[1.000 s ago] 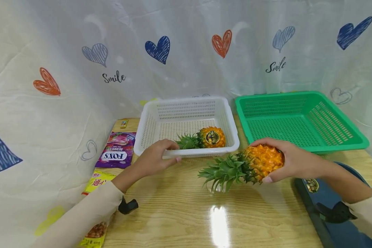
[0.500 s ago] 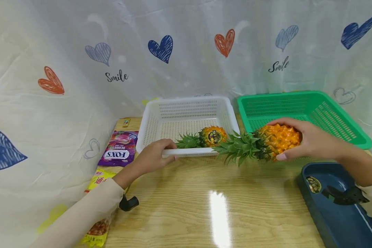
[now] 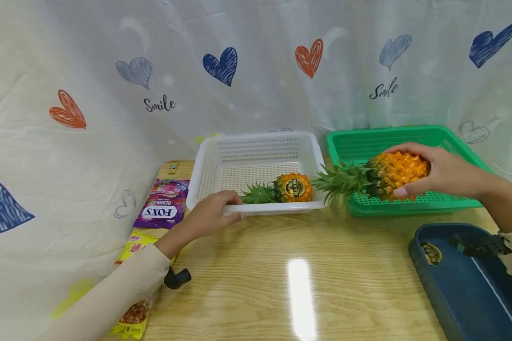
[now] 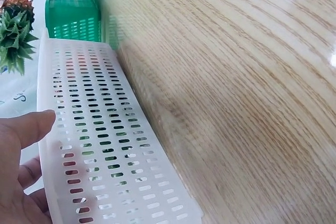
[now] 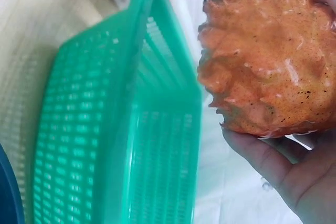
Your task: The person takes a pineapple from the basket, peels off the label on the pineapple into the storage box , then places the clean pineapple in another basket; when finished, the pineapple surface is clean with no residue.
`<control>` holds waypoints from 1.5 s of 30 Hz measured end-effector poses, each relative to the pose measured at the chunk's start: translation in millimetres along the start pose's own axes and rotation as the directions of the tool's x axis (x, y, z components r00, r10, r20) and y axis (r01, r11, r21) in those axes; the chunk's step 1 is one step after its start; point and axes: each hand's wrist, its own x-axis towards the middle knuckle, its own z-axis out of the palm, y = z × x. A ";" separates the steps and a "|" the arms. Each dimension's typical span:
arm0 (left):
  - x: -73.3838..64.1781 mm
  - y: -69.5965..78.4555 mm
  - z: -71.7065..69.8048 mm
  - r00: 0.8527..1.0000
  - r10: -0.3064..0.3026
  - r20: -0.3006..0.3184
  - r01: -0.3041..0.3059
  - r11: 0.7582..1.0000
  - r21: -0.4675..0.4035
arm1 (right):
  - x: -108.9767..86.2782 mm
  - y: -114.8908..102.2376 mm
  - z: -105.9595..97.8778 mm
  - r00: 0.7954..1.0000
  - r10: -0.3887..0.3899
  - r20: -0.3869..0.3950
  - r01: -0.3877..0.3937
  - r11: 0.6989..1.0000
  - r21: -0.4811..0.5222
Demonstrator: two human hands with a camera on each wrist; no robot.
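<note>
In the head view my right hand grips an orange pineapple by its body, its green crown pointing left. The fruit hangs over the near part of the green basket, and the right wrist view shows it above the rim. With my left hand I hold the front rim of the white basket, the thumb outside and the fingers over the inner side. Inside that basket a second pineapple with a dark round label lies on its side at the front right.
A dark blue tray stands at the right front. Left on the wooden table lie a purple candy bag, a yellow snack bag and a small yellow item. A curtain with printed hearts hangs behind.
My right hand has carried the pineapple up and to the right, from above the table to over the green basket. The left hand stays on the white basket's rim.
</note>
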 end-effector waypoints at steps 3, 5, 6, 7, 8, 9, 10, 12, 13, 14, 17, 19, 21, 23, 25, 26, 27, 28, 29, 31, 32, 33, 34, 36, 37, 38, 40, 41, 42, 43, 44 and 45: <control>-0.8 0.2 -1.0 1.000 -0.001 -0.005 0.001 1.000 0.000 | 4.4 6.1 -5.3 1.000 0.025 0.003 -0.025 1.000 -0.009; -0.8 -0.8 -1.1 1.000 0.000 -0.005 0.000 1.000 0.003 | 6.7 10.6 -8.4 0.999 0.036 0.005 -0.036 0.999 -0.012; -0.8 -1.4 -1.0 1.000 0.001 -0.003 -0.001 1.000 0.004 | 8.0 13.0 -9.8 0.999 0.037 0.006 -0.037 0.999 -0.014; -0.8 -2.0 -0.8 1.000 0.001 -0.002 -0.001 1.000 0.002 | 9.0 15.2 -11.3 0.999 0.036 0.009 -0.036 0.999 -0.016; -0.8 -2.6 -0.7 1.000 0.002 0.000 -0.002 1.000 0.001 | 10.3 17.2 -12.5 0.999 0.035 0.010 -0.035 0.999 -0.019; -0.9 -3.2 -0.5 1.000 0.001 0.001 -0.001 1.000 0.000 | 11.5 19.1 -13.8 0.999 0.030 0.014 -0.030 0.999 -0.017; -0.9 -3.6 -0.3 1.000 0.000 0.003 0.000 1.000 -0.003 | 12.8 20.8 -15.2 0.999 0.029 0.015 -0.028 0.999 -0.019; -1.2 -4.2 0.0 1.000 0.000 0.006 0.000 1.000 -0.009 | 16.0 24.4 -17.9 0.999 0.028 0.016 -0.028 0.999 -0.020; -1.3 -4.3 0.1 1.000 -0.001 0.007 0.001 1.000 -0.009 | 17.6 26.0 -19.6 0.999 0.029 0.020 -0.028 0.999 -0.018; -1.4 -4.3 0.1 1.000 -0.001 0.007 0.001 1.000 -0.011 | 19.2 27.6 -21.5 0.999 0.031 0.025 -0.030 0.999 -0.015; -1.6 -3.6 0.1 1.000 -0.002 0.011 0.002 1.000 -0.020 | 24.8 32.4 -27.0 0.998 0.054 0.041 -0.054 0.998 -0.011; -1.7 -3.1 0.1 1.000 -0.005 0.015 0.005 1.000 -0.025 | 28.6 35.8 -30.7 0.996 0.069 0.052 -0.068 0.997 -0.021; -2.0 -3.0 0.3 1.000 -0.007 0.019 0.008 1.000 -0.027 | 32.7 39.1 -33.8 0.994 0.092 0.056 -0.090 0.995 -0.041; -2.4 -3.0 0.6 1.000 -0.009 0.021 0.010 1.000 -0.028 | 36.7 42.8 -36.7 0.992 0.115 0.056 -0.110 0.990 -0.088; -2.8 -3.0 0.9 1.000 -0.009 0.023 0.009 1.000 -0.026 | 40.0 45.9 -38.9 0.989 0.132 0.061 -0.124 0.985 -0.121; -2.9 -3.0 1.1 1.000 -0.007 0.023 0.008 1.000 -0.025 | 41.4 47.3 -39.7 0.988 0.141 0.065 -0.131 0.982 -0.137; -3.0 -3.0 1.1 1.000 -0.006 0.025 0.006 1.000 -0.024 | 42.7 48.6 -40.4 0.987 0.148 0.065 -0.137 0.979 -0.154; -3.2 -3.2 1.1 1.000 -0.006 0.025 0.006 1.000 -0.023 | 44.1 50.0 -40.9 0.986 0.152 0.068 -0.140 0.976 -0.166; -3.3 -3.3 1.1 1.000 -0.004 0.025 0.005 1.000 -0.020 | 44.9 50.8 -41.3 0.985 0.153 0.074 -0.139 0.976 -0.166; -3.4 -4.0 1.0 1.000 0.001 0.024 0.000 1.000 -0.016 | 47.2 53.0 -42.4 0.985 0.152 0.085 -0.137 0.977 -0.162; -3.4 -4.3 0.9 1.000 0.003 0.023 -0.003 1.000 -0.015 | 48.4 54.0 -43.1 0.985 0.151 0.088 -0.136 0.977 -0.162; -3.3 -4.8 0.8 1.000 0.006 0.021 -0.006 1.000 -0.014 | 49.6 55.0 -44.0 0.985 0.150 0.090 -0.134 0.977 -0.164; -3.2 -5.1 0.6 1.000 0.010 0.019 -0.009 1.000 -0.013 | 51.1 56.0 -44.8 0.985 0.144 0.094 -0.128 0.979 -0.159; -2.8 -5.4 0.5 1.000 0.014 0.017 -0.014 1.000 -0.014 | 53.6 57.3 -46.6 0.985 0.141 0.100 -0.124 0.980 -0.153; -2.5 -5.4 0.5 1.000 0.014 0.018 -0.014 1.000 -0.016 | 54.8 57.7 -47.5 0.985 0.138 0.104 -0.121 0.981 -0.150; -2.2 -5.1 0.4 1.000 0.014 0.017 -0.014 1.000 -0.015 | 56.3 57.7 -48.4 0.985 0.138 0.108 -0.121 0.982 -0.146; -1.5 -4.5 0.1 1.000 0.015 0.017 -0.015 1.000 -0.015 | 59.3 58.4 -50.5 0.983 0.141 0.117 -0.125 0.983 -0.138; -1.1 -4.2 0.0 1.000 0.014 0.018 -0.014 1.000 -0.016 | 60.7 58.8 -51.8 0.982 0.146 0.122 -0.129 0.982 -0.138; -0.8 -4.0 -0.2 1.000 0.014 0.019 -0.014 1.000 -0.017 | 62.1 59.4 -53.2 0.980 0.150 0.128 -0.132 0.982 -0.137; -0.5 -4.0 -0.2 1.000 0.015 0.018 -0.014 1.000 -0.016 | 63.6 60.3 -54.6 0.979 0.157 0.132 -0.139 0.981 -0.134; -0.2 -3.9 -0.4 1.000 0.016 0.017 -0.016 1.000 -0.016 | 65.0 61.3 -56.1 0.977 0.163 0.138 -0.145 0.981 -0.130; 0.0 -4.0 -0.5 1.000 0.016 0.018 -0.015 1.000 -0.015 | 66.3 62.5 -57.6 0.975 0.170 0.144 -0.153 0.980 -0.124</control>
